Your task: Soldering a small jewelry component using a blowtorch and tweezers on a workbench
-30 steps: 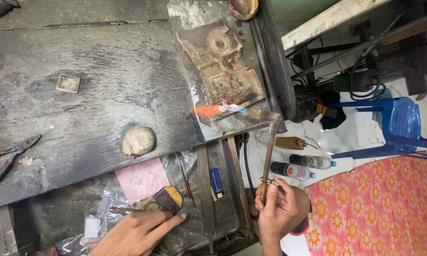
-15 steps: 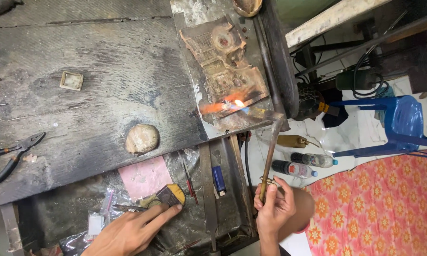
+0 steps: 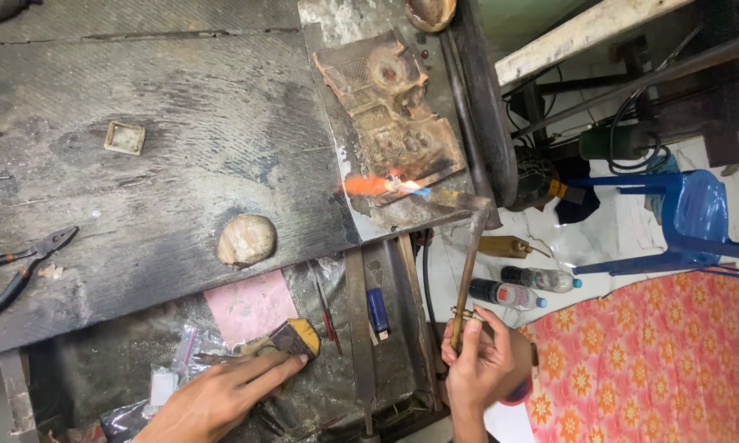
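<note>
Your right hand (image 3: 480, 369) grips the blowtorch (image 3: 468, 271), flame on the table (image 3: 180, 148); left hand (image 3: 221, 398) pinches a brush (image 3: 291, 338).

This was a small metal workshop. A scorched, soot-dark wooden table (image 3: 139, 189) lay above the hands, bearing a burnt, pitted soldering block (image 3: 390, 111) licked by an orange torch flame (image 3: 377, 184). Black-handled pliers (image 3: 20, 267) lay far to the left. To the right, a blue plastic stool (image 3: 689, 213) stood on the floor beside small bottles (image 3: 517, 287).
</note>
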